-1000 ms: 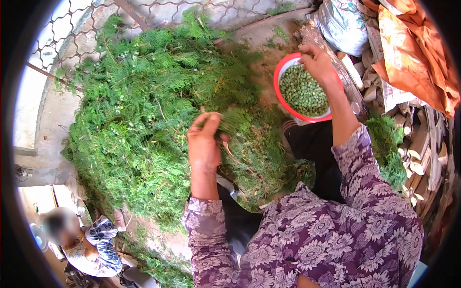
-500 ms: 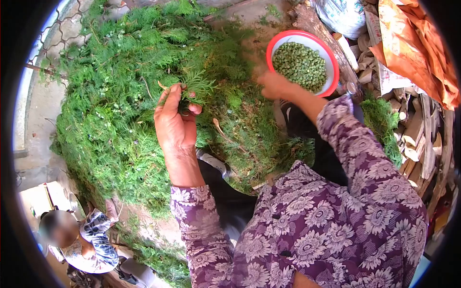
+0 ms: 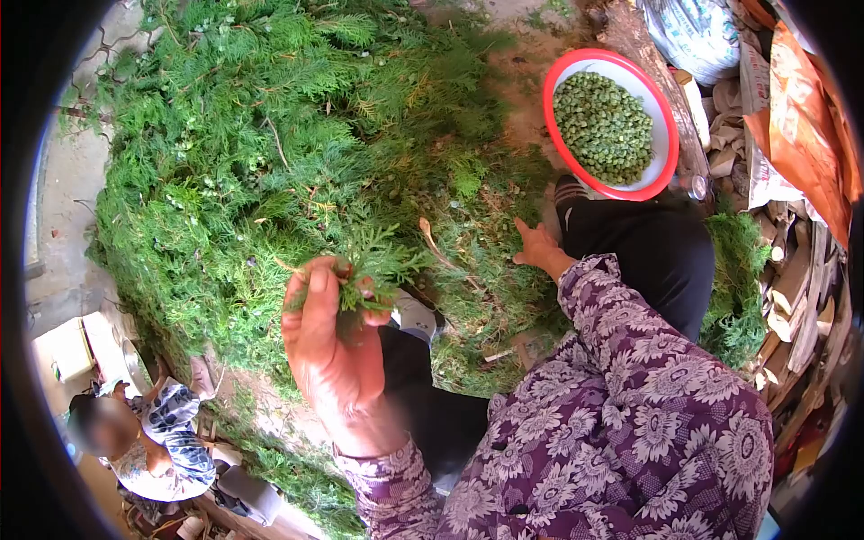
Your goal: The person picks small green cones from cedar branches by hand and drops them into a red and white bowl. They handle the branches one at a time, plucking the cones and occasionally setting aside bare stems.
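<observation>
My left hand (image 3: pixel 331 346) pinches a leafy green conifer sprig (image 3: pixel 378 261) between thumb and fingers, its flat fronds sticking out to the right. My right hand (image 3: pixel 538 246) hovers by my knee with its fingers apart and nothing visible in them, over loose conifer clippings (image 3: pixel 477 270). Beyond it stands a white basin with a red rim (image 3: pixel 551 99). Small green cones (image 3: pixel 601 126) fill much of its bottom.
A large heap of cut conifer branches (image 3: pixel 225 171) spreads across the ground ahead and to the left. Split firewood (image 3: pixel 801 297), an orange sheet (image 3: pixel 805 126) and a white sack (image 3: pixel 693 40) lie on the right. Another person (image 3: pixel 171 441) sits at the lower left.
My right hand has come away from the basin's edge, back towards my body. The left hand still holds the sprig, now lower in view. The whole view has shifted a little.
</observation>
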### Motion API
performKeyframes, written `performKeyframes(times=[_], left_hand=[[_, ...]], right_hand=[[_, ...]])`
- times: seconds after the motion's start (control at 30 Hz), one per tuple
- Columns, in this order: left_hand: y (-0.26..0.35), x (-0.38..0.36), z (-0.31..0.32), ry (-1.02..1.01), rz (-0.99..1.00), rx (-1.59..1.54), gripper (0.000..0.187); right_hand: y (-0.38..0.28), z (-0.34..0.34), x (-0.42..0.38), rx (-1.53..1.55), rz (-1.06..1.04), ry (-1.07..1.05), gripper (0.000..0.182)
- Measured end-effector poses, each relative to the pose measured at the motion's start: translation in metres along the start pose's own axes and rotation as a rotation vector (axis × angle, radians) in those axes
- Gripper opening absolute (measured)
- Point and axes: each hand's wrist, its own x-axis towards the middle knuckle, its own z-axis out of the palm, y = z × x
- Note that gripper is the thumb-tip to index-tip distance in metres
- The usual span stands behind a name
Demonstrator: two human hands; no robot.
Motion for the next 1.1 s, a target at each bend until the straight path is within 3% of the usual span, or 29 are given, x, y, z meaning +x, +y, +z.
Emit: performKeyframes(times=[0.13, 0.2, 0.37, 0.4, 0.47, 0.7, 0.77, 0.8, 0.87, 0.97, 1.1], left_hand=[[0.001, -0.001, 0.002, 0.08, -0.006, 0.058, 0.014], [0.002, 0.0, 0.003, 0.024, -0.011, 0.027, 0.016], [0.005, 0.0, 0.007, -0.008, -0.015, -0.011, 0.016], [0.006, 0.0, 0.008, -0.035, -0.014, -0.038, 0.015], [0.006, 0.0, 0.005, -0.079, -0.021, -0.045, 0.014], [-0.003, 0.008, 0.016, -0.132, -0.038, -0.043, 0.012], [-0.011, 0.012, 0.019, -0.146, -0.038, -0.019, 0.01], [-0.015, 0.014, 0.021, -0.142, -0.03, 0.001, 0.009], [-0.027, 0.021, 0.019, -0.146, -0.043, 0.039, 0.011], [-0.035, 0.024, 0.023, -0.149, -0.069, 0.081, 0.013], [-0.045, 0.027, 0.027, -0.135, -0.083, 0.164, 0.018]], right_hand=[[0.002, 0.023, 0.011, 0.024, 0.035, -0.049, 0.075], [0.009, 0.034, 0.019, 0.042, 0.064, -0.055, 0.071], [-0.003, 0.005, -0.002, 0.395, -0.037, -0.098, 0.054], [-0.009, -0.011, -0.012, 0.392, -0.041, -0.088, 0.054], [-0.017, -0.04, -0.032, 0.737, 0.057, -0.25, 0.06], [-0.016, -0.085, -0.071, 1.203, -0.059, -0.234, 0.074], [-0.028, -0.107, -0.096, 1.386, -0.284, -0.219, 0.067], [-0.031, -0.118, -0.106, 1.379, -0.301, -0.206, 0.067], [-0.036, -0.141, -0.125, 1.573, -0.568, -0.376, 0.058], [-0.05, -0.166, -0.159, 1.689, -0.714, -0.443, 0.049], [-0.058, -0.169, -0.17, 1.743, -0.892, -0.549, 0.051]])
